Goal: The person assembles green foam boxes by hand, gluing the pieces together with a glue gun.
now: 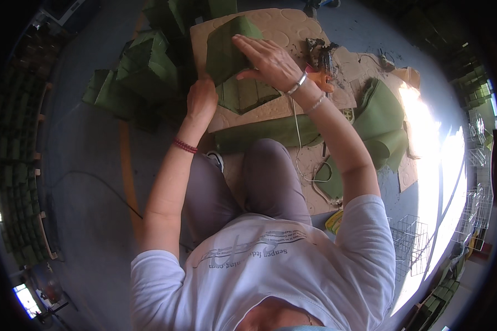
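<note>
A dark green folded piece (225, 47), box-like and made of stiff sheet or fabric, stands on the tan cardboard in front of me. My left hand (203, 99) is closed at its lower left corner and seems to pinch the edge; the fingertips are partly hidden. My right hand (268, 62) lies across its right side with the fingers stretched out and the thumb apart. Under that hand, a lower green flap (246, 96) spreads over the cardboard. A long green rolled sheet (270, 131) lies between the piece and my knees.
Several green box-shaped pieces (143, 66) are heaped at the left. An orange-handled tool (321, 80) lies beside my right wrist, near a dark tangled bundle (319, 52). More green sheets (378, 116) and a white cord (299, 135) lie at the right. Wire baskets (408, 243) stand on the floor.
</note>
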`<control>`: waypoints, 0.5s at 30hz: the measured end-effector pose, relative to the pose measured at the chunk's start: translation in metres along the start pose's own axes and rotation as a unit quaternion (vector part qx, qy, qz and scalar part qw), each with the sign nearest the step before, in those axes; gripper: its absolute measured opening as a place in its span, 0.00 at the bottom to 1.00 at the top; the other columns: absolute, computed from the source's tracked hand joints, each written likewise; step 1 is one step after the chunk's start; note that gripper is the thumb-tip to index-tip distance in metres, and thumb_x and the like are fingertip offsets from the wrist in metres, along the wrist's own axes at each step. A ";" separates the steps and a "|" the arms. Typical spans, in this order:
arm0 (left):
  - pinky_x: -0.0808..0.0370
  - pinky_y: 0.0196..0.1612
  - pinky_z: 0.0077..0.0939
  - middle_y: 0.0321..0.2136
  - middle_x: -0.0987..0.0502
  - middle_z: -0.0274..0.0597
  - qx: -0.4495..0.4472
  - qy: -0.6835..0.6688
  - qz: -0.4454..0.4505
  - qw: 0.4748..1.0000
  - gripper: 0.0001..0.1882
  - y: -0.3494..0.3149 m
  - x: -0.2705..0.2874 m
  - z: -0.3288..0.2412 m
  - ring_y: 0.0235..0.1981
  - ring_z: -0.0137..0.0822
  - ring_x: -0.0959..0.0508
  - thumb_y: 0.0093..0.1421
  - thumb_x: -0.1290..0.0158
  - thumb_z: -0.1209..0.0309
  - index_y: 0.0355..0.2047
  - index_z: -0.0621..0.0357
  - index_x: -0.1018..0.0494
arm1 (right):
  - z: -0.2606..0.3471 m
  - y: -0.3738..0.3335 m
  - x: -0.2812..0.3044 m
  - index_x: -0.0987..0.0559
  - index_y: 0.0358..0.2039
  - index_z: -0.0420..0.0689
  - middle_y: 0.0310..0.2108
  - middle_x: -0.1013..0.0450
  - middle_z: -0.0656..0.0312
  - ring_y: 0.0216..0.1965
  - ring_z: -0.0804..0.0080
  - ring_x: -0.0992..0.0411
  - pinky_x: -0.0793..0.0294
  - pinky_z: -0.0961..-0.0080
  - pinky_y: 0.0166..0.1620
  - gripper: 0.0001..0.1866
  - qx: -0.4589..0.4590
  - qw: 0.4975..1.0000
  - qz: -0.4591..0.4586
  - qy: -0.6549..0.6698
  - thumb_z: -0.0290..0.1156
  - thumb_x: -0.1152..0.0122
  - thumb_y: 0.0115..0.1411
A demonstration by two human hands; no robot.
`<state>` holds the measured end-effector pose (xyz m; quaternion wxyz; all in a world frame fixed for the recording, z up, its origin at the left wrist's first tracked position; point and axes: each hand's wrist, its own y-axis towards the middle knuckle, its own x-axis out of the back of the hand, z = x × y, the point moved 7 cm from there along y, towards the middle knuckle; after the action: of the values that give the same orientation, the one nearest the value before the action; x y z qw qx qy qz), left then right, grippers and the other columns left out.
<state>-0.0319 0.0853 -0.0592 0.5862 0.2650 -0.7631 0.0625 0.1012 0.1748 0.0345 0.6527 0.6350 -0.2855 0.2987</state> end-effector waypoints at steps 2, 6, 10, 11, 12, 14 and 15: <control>0.22 0.34 0.47 0.27 0.24 0.65 0.003 -0.008 -0.008 1.000 0.12 -0.017 -0.007 -0.002 0.32 0.60 0.21 0.54 0.57 0.84 0.40 0.70 0.32 | -0.006 -0.048 0.012 0.33 0.58 0.41 0.54 0.30 0.52 0.54 0.55 0.31 0.29 0.67 0.53 0.33 -0.137 0.989 -0.058 0.000 0.42 0.36 0.55; 0.20 0.25 0.36 0.25 0.23 0.60 0.057 -0.132 0.028 0.989 0.12 -0.023 -0.042 0.037 0.23 0.49 0.19 0.59 0.59 0.81 0.42 0.71 0.32 | -0.046 -0.192 -0.030 0.31 0.54 0.38 0.46 0.26 0.48 0.44 0.55 0.25 0.27 0.64 0.47 0.28 -0.519 0.833 -0.142 0.132 0.39 0.36 0.57; 0.19 0.27 0.35 0.24 0.22 0.61 0.137 -0.245 0.082 0.956 0.13 -0.041 -0.059 0.045 0.23 0.46 0.18 0.63 0.54 0.73 0.43 0.70 0.29 | -0.053 -0.288 -0.066 0.26 0.45 0.37 0.41 0.24 0.49 0.40 0.56 0.24 0.26 0.65 0.43 0.17 -0.588 0.795 -0.130 0.069 0.31 0.39 0.58; 0.18 0.26 0.31 0.25 0.22 0.61 0.231 -0.333 0.114 0.907 0.14 -0.050 -0.072 0.053 0.22 0.45 0.18 0.65 0.55 0.70 0.41 0.72 0.29 | -0.057 -0.291 -0.063 0.25 0.45 0.38 0.38 0.24 0.50 0.40 0.57 0.24 0.26 0.65 0.43 0.16 -0.587 0.799 -0.121 0.035 0.30 0.38 0.57; 0.18 0.24 0.26 0.25 0.22 0.60 0.320 -0.414 0.145 0.839 0.17 -0.061 -0.085 0.058 0.21 0.43 0.18 0.67 0.56 0.67 0.39 0.74 0.28 | -0.064 -0.295 -0.054 0.25 0.44 0.38 0.37 0.24 0.50 0.38 0.57 0.24 0.26 0.65 0.42 0.15 -0.590 0.794 -0.147 0.008 0.30 0.39 0.57; 0.18 0.24 0.24 0.25 0.22 0.59 0.347 -0.439 0.176 0.810 0.20 -0.066 -0.112 0.077 0.21 0.43 0.18 0.68 0.56 0.65 0.36 0.76 0.29 | -0.083 -0.298 -0.043 0.24 0.43 0.38 0.35 0.23 0.51 0.35 0.56 0.23 0.26 0.65 0.40 0.15 -0.586 0.792 -0.168 -0.018 0.30 0.39 0.57; 0.18 0.24 0.22 0.25 0.22 0.59 0.372 -0.457 0.207 0.780 0.23 -0.072 -0.124 0.079 0.22 0.42 0.18 0.68 0.57 0.63 0.34 0.78 0.29 | -0.100 -0.306 -0.041 0.24 0.42 0.36 0.34 0.23 0.51 0.33 0.58 0.22 0.25 0.67 0.37 0.14 -0.624 0.769 -0.138 -0.017 0.30 0.39 0.57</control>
<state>-0.0437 0.0330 -0.2138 -0.0031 0.2954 -0.8953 0.3333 0.3036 0.2687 -0.2012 0.9345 0.1250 -0.3296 -0.0494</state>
